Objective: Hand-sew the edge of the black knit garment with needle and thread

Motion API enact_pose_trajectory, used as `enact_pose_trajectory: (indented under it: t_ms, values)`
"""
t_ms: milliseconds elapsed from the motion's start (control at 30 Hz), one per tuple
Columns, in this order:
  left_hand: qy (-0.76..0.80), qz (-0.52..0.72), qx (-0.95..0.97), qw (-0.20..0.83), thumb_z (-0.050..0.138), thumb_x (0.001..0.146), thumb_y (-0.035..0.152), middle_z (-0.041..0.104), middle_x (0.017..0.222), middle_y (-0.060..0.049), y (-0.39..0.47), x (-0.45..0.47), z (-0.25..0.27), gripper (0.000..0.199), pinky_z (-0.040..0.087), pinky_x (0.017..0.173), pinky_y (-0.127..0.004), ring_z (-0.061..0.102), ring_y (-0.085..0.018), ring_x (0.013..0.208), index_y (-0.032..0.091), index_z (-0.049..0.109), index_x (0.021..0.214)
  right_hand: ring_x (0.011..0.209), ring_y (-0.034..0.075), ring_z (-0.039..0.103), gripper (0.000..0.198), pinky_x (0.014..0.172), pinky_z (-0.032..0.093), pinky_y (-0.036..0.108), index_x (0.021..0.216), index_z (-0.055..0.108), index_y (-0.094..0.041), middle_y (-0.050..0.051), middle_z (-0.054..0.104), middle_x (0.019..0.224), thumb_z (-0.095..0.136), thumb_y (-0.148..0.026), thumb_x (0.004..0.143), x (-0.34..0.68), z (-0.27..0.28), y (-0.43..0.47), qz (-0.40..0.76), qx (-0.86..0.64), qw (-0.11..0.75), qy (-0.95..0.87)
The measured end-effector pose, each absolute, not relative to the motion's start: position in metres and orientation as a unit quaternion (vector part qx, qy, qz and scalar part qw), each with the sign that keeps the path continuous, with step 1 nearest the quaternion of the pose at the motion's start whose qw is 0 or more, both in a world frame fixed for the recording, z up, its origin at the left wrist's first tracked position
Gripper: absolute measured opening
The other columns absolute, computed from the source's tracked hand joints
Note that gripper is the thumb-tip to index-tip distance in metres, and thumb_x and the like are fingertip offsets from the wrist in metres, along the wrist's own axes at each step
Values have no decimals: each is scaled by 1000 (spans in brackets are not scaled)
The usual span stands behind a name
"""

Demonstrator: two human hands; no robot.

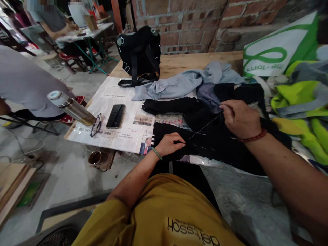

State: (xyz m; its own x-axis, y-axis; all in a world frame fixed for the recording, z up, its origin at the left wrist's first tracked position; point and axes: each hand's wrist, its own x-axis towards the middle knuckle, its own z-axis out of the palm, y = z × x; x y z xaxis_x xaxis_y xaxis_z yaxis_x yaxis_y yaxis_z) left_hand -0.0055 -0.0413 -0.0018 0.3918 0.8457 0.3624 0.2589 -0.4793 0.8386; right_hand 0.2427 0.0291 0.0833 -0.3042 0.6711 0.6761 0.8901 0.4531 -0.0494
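Note:
A black garment (225, 150) lies spread over the table, with light stitch marks along the part nearest me. My left hand (169, 144) pinches its cloth near the front edge. To the right and higher, my right hand (241, 118) is closed on a pale thread (205, 126). That thread runs taut and slanting from the cloth by my left fingers up to my right fingertips. Whether a needle is in the right pinch is too small to tell. Beyond the garment lies a light grey cloth (176, 82), and a purple-grey piece (208, 97) shows beside my right hand.
Newspaper (112, 89) covers the table's left part, bearing a phone (115, 116), glasses (96, 124) and a steel flask (74, 109). A black bag (140, 51) stands behind. At right are a green-white bag (276, 51) and yellow clothing (299, 99). A person (30, 82) sits at left.

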Motion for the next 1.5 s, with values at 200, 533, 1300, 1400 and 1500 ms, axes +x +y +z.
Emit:
enact_pose_trajectory:
  t_ms: [200,533,1300,1400,1500]
  values:
    - [371,419,755,343,64,76,16,63,77,-4,-42,-5,-1,5,47,72,-23,59,-11,74,13,69,78,71,15,67,16,66,50,25,92,59,-20,3,70,76,45,-27,90,199,50,-14,14,-480,395,-783]
    - [391,422,755,316,65,76,14,63,76,-4,-42,-4,2,5,47,70,-22,59,-12,73,12,69,78,60,16,66,29,49,53,26,92,53,-19,4,66,78,47,-46,86,189,-8,-27,282,-575,472,-606]
    - [382,406,787,266,64,79,23,66,81,-6,-47,-50,6,11,50,72,-22,62,-12,75,13,70,79,59,14,65,25,51,54,27,94,62,-18,2,66,77,60,-38,78,191,3,-21,375,-568,526,-510]
    - [367,418,790,260,62,81,26,66,79,-7,-48,-50,7,16,51,71,-22,62,-12,75,13,70,77,60,14,65,23,53,55,28,94,62,-19,2,66,79,57,-37,81,192,18,-20,341,-564,535,-529]
    - [360,424,792,252,64,80,28,66,82,-7,-48,-49,7,15,51,72,-23,62,-12,75,14,70,78,62,14,65,20,59,56,30,95,64,-21,2,67,81,53,-35,84,191,37,-19,265,-534,501,-628]
